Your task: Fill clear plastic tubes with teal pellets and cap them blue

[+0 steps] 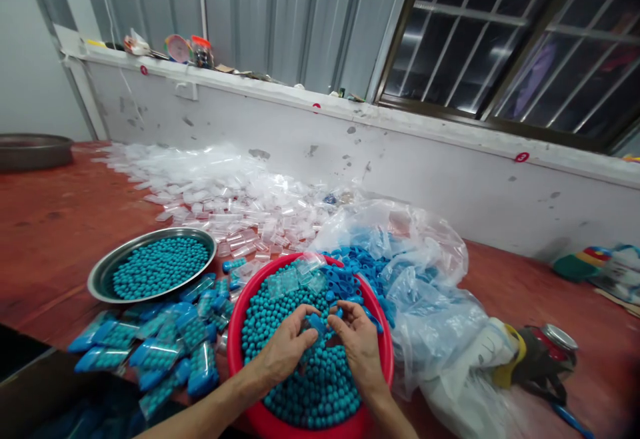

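Through my feed, I have the left hand (pixel 285 347) at lower centre, its thumb and fingers closed in a narrow pinch around a smooth blue plastic piece (pixel 316 323). The right hand (pixel 360 342) faces it just beside, fingers curled and narrowly spaced; a bit of blue shows at its fingertips, but I can't tell whether it is gripped. Both hang over the round red plastic basin (pixel 235 336), which is heaped with small, glossy teal beads (pixel 313 396). A few clear, boxy plastic containers (pixel 287 282) lie on the beads toward the basin's far edge. Blue moulded caps (pixel 345 279), some with what look like loops, spill over its upper right rim, beside a crinkled translucent plastic bag (pixel 430 322).

At lower left I see bead-filled containers with blue ends (pixel 163 352) in a loose pile (hard, shiny and jumbled at every angle). Just above sits a shallow metal dish (pixel 97 286) of the same beads. Across centre left, a glassy drift of clear empties (pixel 210 179) covers the scuffed red tabletop (pixel 40 232).
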{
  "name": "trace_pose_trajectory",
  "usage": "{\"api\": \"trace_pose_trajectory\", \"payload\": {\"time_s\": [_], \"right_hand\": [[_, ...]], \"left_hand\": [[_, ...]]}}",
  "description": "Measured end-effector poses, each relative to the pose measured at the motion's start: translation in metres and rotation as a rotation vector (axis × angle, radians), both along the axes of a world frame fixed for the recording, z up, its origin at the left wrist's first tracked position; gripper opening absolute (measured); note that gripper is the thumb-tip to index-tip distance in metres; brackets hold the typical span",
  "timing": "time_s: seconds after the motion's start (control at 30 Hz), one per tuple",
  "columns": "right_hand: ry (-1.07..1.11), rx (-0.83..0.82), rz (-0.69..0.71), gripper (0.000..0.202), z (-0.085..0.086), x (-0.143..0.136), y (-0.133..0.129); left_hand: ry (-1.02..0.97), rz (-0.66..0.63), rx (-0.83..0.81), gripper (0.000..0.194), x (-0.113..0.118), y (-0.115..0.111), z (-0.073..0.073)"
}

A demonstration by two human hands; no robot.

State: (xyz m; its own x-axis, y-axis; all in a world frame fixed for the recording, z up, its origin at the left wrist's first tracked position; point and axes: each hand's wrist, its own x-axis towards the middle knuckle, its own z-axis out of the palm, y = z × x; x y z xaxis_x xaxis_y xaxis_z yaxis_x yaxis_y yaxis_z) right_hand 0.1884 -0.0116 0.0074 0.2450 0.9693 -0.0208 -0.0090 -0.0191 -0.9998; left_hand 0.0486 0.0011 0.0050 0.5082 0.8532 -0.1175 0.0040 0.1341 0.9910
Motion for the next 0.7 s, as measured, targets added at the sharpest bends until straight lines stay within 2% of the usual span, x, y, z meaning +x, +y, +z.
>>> {"api": "trace_pose_trajectory", "payload": {"time_s": [0.07, 0.13, 0.23, 0.3, 0.4, 0.53, 0.7], "right_hand": [[-0.166, 0.036, 0.060, 0.037, -0.002, -0.002, -0.004], [-0.355, 0.077, 0.180, 0.045, -0.003, -0.004, -0.010], [-0.559, 0.125, 0.333, 0.069, -0.004, -0.007, -0.017], [-0.628, 0.140, 0.368, 0.080, -0.005, -0.010, -0.019], [-0.702, 0.219, 0.337, 0.076, -0.007, -0.015, -0.020], [-0.901, 0.315, 0.257, 0.070, -0.008, -0.021, -0.019], [-1.070, 0.355, 0.150, 0.065, -0.013, -0.026, -0.020]], "left_hand": [[0.015, 0.048, 0.012, 0.027, 0.003, -0.002, 0.001], [0.014, 0.114, -0.019, 0.027, 0.006, -0.004, 0.001], [-0.031, 0.213, -0.042, 0.030, 0.007, -0.004, 0.002], [-0.063, 0.239, -0.060, 0.035, 0.007, -0.003, 0.002], [-0.083, 0.217, -0.060, 0.042, 0.006, -0.002, 0.002], [-0.068, 0.228, 0.079, 0.032, 0.006, -0.002, 0.002], [-0.027, 0.242, -0.012, 0.023, 0.012, -0.005, 0.005]]}}
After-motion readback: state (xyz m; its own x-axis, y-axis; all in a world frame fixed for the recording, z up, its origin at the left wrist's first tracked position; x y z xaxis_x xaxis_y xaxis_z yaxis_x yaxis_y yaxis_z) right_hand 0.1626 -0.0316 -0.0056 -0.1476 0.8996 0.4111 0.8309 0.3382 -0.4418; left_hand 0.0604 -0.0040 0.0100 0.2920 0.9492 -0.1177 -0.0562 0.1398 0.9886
